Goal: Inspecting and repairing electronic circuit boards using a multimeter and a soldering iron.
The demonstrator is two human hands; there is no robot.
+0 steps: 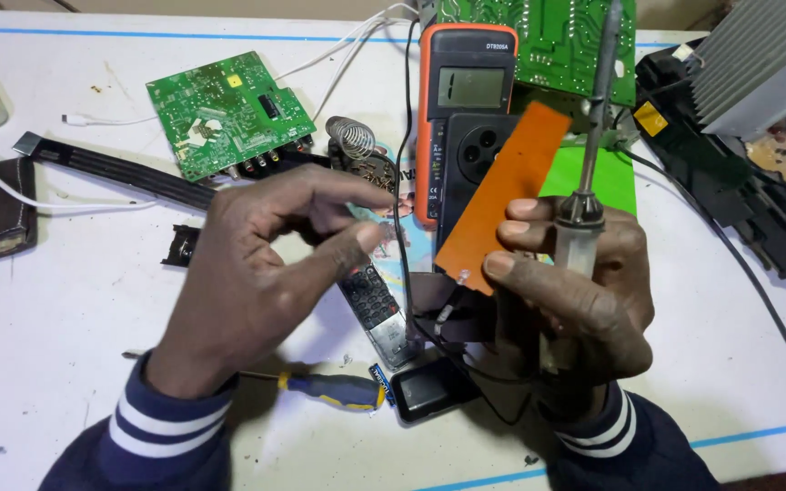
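My right hand (575, 300) grips a soldering iron (593, 145) that points up and away, and its fingers also pinch the lower edge of a small orange-brown circuit board (507, 195). A tiny clear component sticks out at the board's bottom corner. My left hand (266, 273) hovers just to the left, thumb and forefinger nearly pinched together with nothing visible between them. Below both hands lie a remote control (375, 305) and a yellow-and-blue screwdriver (334, 389) on the white table (65, 300).
An orange multimeter (466, 91) stands behind the hands, beside a coil soldering stand (349, 138). A green circuit board (227, 111) lies at back left, another (548, 41) at back centre. A metal heat sink (757, 59) is at right. Cables cross the table.
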